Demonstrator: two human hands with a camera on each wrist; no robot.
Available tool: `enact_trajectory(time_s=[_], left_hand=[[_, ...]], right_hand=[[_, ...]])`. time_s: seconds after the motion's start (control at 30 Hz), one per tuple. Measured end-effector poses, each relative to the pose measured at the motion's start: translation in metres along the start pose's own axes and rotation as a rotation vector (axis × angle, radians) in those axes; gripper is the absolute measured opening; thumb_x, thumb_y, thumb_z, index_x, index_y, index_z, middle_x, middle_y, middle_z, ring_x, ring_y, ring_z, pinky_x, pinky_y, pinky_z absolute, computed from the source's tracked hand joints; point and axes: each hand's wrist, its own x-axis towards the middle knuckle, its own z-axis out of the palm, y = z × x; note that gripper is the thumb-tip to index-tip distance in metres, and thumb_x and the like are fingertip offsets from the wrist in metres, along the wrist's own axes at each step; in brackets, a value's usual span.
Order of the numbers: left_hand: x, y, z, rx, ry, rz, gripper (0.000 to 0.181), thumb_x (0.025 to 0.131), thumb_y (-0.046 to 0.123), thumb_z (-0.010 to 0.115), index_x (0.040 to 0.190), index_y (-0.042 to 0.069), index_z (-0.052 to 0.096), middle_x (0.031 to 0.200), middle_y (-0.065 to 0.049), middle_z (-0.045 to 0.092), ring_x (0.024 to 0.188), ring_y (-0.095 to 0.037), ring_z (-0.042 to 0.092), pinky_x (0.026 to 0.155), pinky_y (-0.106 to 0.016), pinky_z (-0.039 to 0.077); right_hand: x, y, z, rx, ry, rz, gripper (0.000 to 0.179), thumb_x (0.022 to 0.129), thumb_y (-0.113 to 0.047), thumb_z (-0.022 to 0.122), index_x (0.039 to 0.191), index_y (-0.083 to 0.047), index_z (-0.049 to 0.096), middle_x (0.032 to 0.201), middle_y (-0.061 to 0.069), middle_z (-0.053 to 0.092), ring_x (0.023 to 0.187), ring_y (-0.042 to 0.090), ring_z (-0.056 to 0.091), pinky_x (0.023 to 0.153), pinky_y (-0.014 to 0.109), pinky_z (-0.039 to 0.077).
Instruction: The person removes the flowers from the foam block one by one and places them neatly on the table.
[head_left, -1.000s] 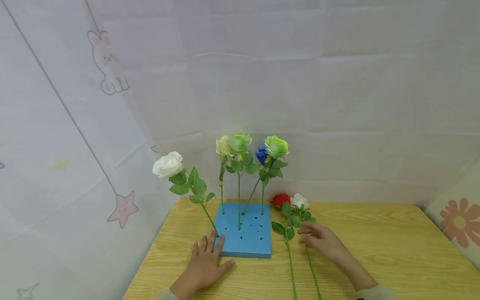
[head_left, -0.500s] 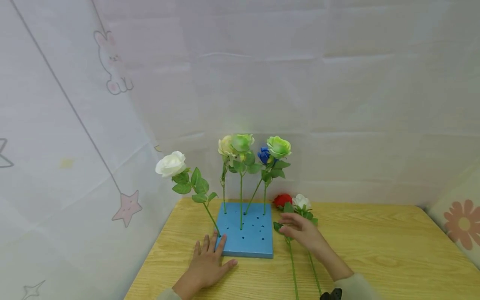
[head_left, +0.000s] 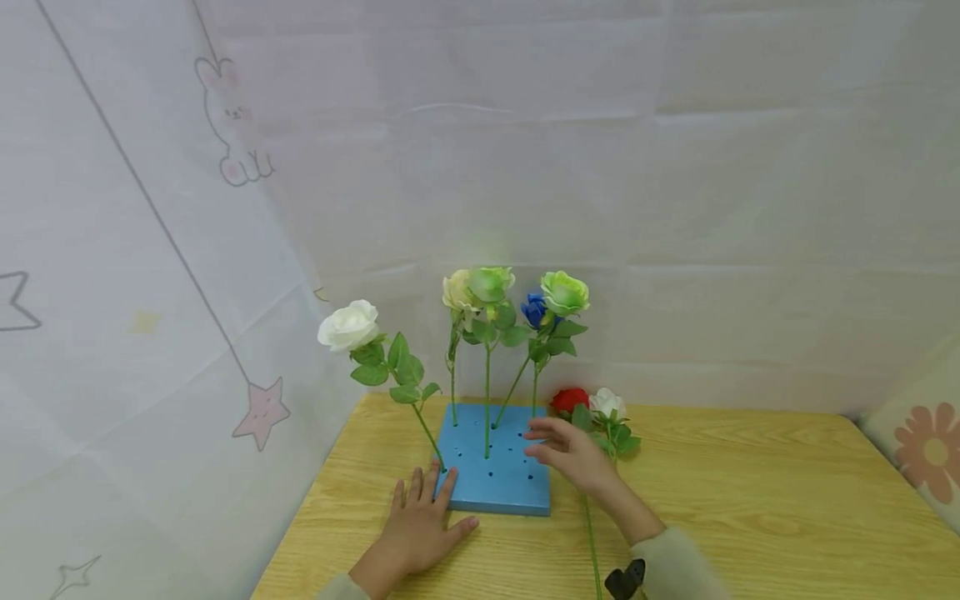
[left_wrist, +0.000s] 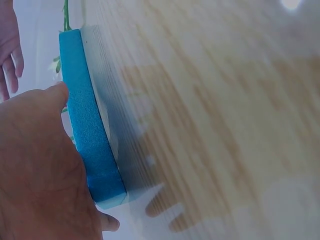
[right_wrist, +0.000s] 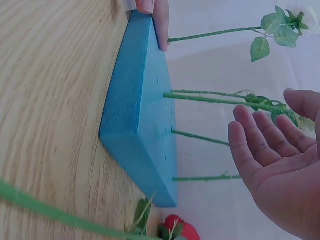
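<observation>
My left hand lies with fingers spread at the front left corner of a blue board with holes, fingertips touching it. Over the board's right side hovers my right hand, fingers loosely bent and holding nothing; the right wrist view shows its palm beside the standing stems. Artificial roses stand in the board: a white rose leaning left, a pale yellow rose, a green rose, a blue rose and a second green rose.
On the wooden table, right of the board, lie a red rose and another white rose; my right arm partly covers their stems. A pale cloth backdrop rises behind the table, with a printed one at left.
My right hand has moved left, from over the lying roses to above the board's right side, with nothing in it. The left hand stays at the board's corner.
</observation>
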Motion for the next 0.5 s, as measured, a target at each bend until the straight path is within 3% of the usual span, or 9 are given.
enact_trajectory(time_s=[0.23, 0.37, 0.5], left_hand=[[0.001, 0.002, -0.002, -0.011, -0.006, -0.001, 0.082, 0.089, 0.069, 0.034, 0.151, 0.019, 0.017, 0.156, -0.015, 0.006, 0.139, -0.046, 0.01, 0.104, -0.068, 0.004], [0.001, 0.002, -0.003, -0.004, -0.015, -0.005, 0.082, 0.088, 0.071, 0.031, 0.152, 0.02, 0.017, 0.156, -0.014, 0.005, 0.139, -0.046, 0.009, 0.105, -0.068, 0.005], [0.001, 0.001, -0.003, 0.004, -0.02, -0.008, 0.084, 0.087, 0.073, 0.029, 0.152, 0.021, 0.016, 0.156, -0.014, 0.004, 0.139, -0.045, 0.009, 0.105, -0.068, 0.005]], right_hand=[[0.007, -0.027, 0.018, -0.01, -0.018, -0.066, 0.044, 0.091, -0.014, 0.062, 0.132, -0.006, 0.049, 0.126, 0.023, 0.054, 0.108, 0.032, 0.06, 0.085, 0.04, 0.051], [0.011, -0.038, 0.027, 0.002, -0.035, -0.052, 0.044, 0.091, -0.019, 0.063, 0.131, -0.007, 0.051, 0.127, 0.02, 0.055, 0.11, 0.031, 0.058, 0.088, 0.039, 0.05], [0.02, -0.032, 0.036, 0.002, -0.047, -0.046, 0.043, 0.091, -0.023, 0.062, 0.131, -0.012, 0.051, 0.128, 0.016, 0.055, 0.112, 0.028, 0.057, 0.09, 0.04, 0.049]])
